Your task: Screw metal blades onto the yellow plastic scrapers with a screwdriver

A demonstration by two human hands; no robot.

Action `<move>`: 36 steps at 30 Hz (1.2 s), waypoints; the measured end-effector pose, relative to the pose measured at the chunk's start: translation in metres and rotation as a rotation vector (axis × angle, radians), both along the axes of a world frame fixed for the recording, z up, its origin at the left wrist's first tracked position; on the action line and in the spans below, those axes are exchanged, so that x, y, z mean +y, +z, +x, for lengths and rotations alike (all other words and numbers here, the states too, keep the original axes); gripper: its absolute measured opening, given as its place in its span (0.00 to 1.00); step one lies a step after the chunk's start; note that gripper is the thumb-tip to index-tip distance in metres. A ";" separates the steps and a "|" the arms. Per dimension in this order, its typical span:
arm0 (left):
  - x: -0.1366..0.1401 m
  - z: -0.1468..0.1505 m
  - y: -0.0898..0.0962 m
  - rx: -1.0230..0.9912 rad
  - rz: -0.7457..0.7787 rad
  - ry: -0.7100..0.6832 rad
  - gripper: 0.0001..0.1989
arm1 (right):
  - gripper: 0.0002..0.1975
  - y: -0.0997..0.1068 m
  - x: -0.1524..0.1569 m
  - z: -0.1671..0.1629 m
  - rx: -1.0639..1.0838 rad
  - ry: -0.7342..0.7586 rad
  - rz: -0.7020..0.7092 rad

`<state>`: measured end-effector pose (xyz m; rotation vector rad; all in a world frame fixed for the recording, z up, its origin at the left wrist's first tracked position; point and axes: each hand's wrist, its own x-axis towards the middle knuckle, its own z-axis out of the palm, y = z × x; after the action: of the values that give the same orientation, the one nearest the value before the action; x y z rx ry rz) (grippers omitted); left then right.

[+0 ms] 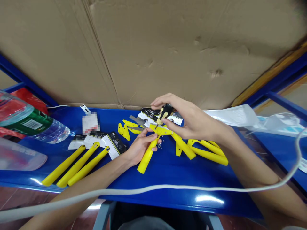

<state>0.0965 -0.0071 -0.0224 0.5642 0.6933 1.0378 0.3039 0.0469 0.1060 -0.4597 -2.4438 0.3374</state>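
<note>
My left hand [141, 145] is closed around a yellow scraper [145, 161] with a round handle and a wide flat head, its handle pointing toward me. My right hand [183, 116] grips a small black-and-yellow screwdriver [165, 112], and the tip meets the scraper's head near a screw. A few loose screws [159, 145] lie on the blue table just beyond the handle. To the right rest more yellow scrapers [208, 155]. Behind my left hand are loose yellow head plates [123, 131] and grey blade pieces [137, 120].
Three yellow handles [76, 166] lie at left, near black-and-white cards [114, 143]. A water bottle [35, 123] and a clear plastic cup [21, 156] are at far left. A white cable [168, 187] crosses in front of me. Cardboard [148, 54] walls the back; plastic bags [230, 115] lie right.
</note>
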 end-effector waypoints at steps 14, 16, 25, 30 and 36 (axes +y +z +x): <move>0.000 -0.001 -0.002 -0.038 0.074 -0.009 0.21 | 0.20 -0.016 0.001 -0.016 0.136 -0.065 -0.007; -0.001 0.001 -0.004 -0.031 0.089 -0.025 0.21 | 0.19 -0.018 0.000 -0.017 0.159 -0.104 0.059; 0.001 0.000 -0.010 -0.099 0.089 -0.020 0.20 | 0.23 -0.026 -0.005 -0.028 0.191 -0.038 0.022; 0.003 0.000 -0.008 -0.105 0.054 -0.009 0.19 | 0.12 -0.009 -0.005 -0.027 0.050 -0.035 0.162; 0.003 -0.001 -0.004 -0.106 0.062 0.019 0.19 | 0.08 0.019 -0.008 -0.024 -0.081 -0.025 0.052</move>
<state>0.0955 -0.0041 -0.0269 0.5530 0.5753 1.1020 0.2801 0.0392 0.1250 -0.4890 -2.5172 0.2483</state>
